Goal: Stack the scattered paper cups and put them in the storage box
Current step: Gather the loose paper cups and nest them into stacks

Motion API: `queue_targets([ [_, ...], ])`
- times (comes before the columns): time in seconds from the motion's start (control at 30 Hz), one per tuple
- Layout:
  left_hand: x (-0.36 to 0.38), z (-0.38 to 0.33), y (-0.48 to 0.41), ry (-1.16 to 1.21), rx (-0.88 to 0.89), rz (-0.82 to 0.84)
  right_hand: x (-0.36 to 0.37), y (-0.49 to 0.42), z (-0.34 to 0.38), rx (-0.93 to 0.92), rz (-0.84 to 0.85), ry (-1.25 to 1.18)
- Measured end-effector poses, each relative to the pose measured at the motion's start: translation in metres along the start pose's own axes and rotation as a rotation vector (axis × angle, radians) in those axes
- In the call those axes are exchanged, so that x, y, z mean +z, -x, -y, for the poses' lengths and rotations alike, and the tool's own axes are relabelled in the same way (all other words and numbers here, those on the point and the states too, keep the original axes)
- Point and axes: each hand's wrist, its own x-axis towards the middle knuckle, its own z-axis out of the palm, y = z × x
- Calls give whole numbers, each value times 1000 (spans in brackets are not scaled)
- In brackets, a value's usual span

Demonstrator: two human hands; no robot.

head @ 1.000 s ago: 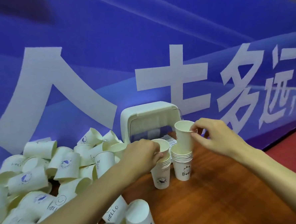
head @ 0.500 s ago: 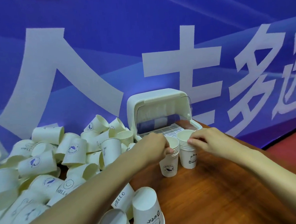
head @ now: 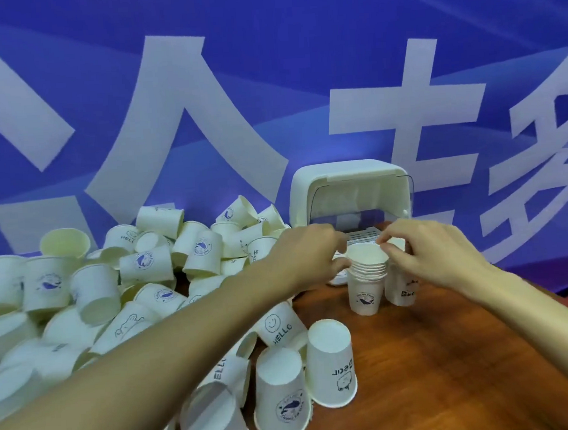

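Fingers of left hand (head: 308, 250) curled, gripping cup stack (head: 365, 289) at rims, left side. Right hand (head: 434, 255): thumb and forefinger pinching top rim. Cup stack upright on wooden table (head: 450, 354), touching second stack (head: 402, 290), just before open storage box (head: 346, 174). Loose cups (head: 198, 250) heaped left.

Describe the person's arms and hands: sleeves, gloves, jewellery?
The left hand and right hand are bare, with no gloves, rings or watch visible. The left forearm and right forearm are uncovered to the frame edge. No sleeve, strap or marking shows.
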Motion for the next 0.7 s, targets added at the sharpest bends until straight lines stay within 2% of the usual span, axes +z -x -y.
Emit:
queue_targets([
  [0.27,-37,84,80,-205,-252,114,21,-36,94,-257,188,-49],
  [0.47,-36,130,146,-162,-461,245,44,-61,166,-354,460,-46],
  [0.6,-16,127,159,-115,-466,278,50,-66,193,-435,557,-34],
  [0.7,-1,120,157,-105,-482,209,47,-70,197,-453,523,41],
])
